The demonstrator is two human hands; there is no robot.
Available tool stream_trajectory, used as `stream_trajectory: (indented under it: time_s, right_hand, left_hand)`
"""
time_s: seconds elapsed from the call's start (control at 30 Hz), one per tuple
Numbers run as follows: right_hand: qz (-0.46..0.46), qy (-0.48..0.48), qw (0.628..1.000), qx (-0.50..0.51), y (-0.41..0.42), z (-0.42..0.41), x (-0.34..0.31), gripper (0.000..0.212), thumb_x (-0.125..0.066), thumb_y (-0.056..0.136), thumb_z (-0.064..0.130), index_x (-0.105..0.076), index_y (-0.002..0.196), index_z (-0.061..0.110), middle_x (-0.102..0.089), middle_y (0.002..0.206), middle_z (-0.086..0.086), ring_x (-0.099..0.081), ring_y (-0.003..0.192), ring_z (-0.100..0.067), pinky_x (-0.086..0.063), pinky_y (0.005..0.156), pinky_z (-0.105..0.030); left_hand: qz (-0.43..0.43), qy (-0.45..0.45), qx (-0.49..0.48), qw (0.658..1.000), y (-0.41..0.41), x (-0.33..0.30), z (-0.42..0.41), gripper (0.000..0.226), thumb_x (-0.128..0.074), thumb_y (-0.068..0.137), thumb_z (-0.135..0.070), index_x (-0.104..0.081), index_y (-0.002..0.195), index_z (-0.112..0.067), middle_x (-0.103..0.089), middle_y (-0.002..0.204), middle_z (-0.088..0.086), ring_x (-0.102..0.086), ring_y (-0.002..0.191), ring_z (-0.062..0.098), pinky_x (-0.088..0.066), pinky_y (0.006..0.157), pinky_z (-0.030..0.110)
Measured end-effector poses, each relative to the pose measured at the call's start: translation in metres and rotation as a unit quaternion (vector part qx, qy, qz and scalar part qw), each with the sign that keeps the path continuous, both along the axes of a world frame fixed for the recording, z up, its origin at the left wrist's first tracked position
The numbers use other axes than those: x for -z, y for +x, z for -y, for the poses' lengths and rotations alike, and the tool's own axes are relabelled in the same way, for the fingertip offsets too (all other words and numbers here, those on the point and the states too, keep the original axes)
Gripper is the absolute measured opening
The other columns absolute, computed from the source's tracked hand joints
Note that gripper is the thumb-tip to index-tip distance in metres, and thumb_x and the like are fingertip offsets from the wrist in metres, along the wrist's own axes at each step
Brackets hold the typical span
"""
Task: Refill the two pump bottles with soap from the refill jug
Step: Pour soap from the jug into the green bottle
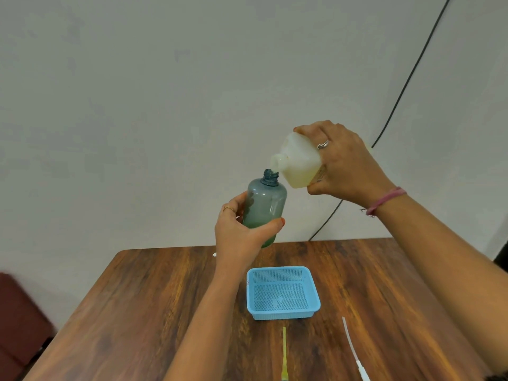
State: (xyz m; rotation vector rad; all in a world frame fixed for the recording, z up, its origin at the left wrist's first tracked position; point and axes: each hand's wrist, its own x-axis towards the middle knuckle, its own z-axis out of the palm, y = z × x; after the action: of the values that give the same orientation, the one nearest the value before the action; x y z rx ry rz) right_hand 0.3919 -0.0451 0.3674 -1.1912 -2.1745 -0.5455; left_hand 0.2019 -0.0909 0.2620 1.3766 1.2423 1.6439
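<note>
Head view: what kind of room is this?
Probably a plain indoor room at home or in an office, not a lab: a wood-grain table against a bare wall, a loose black cable running down it, and a blue plastic basket on the table.

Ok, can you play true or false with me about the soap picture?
1. The left hand holds the bluish bottle. True.
2. That bottle has its pump on. False: its neck is open.
3. The right hand tips the white jug toward the bottle. True.
4. The blue basket is held in the air. False: it sits on the wooden table.
5. The bottle is full. False: only a little green liquid at the bottom.
</note>
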Motion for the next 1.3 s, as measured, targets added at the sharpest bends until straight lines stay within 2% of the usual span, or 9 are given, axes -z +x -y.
stream_trajectory:
  time_s: [1.3]
  right_hand:
    - [0.022, 0.014, 1.0, 0.006, -0.0014, 0.0047, -0.0051, 0.096, -0.086, 0.052, 0.021, -0.043, 0.138, 0.015, -0.051, 0.126, -0.012, -0.05, 0.103, -0.031, -0.037, 0.09, -0.04]
  left_hand:
    - [0.007, 0.003, 0.004, 1.0, -0.0011, -0.0025, 0.003, 0.076, -0.092, 0.058, -0.021, -0.048, 0.119, -0.036, -0.054, 0.111, -0.017, -0.059, 0.095, 0.003, -0.05, 0.058, 0.008]
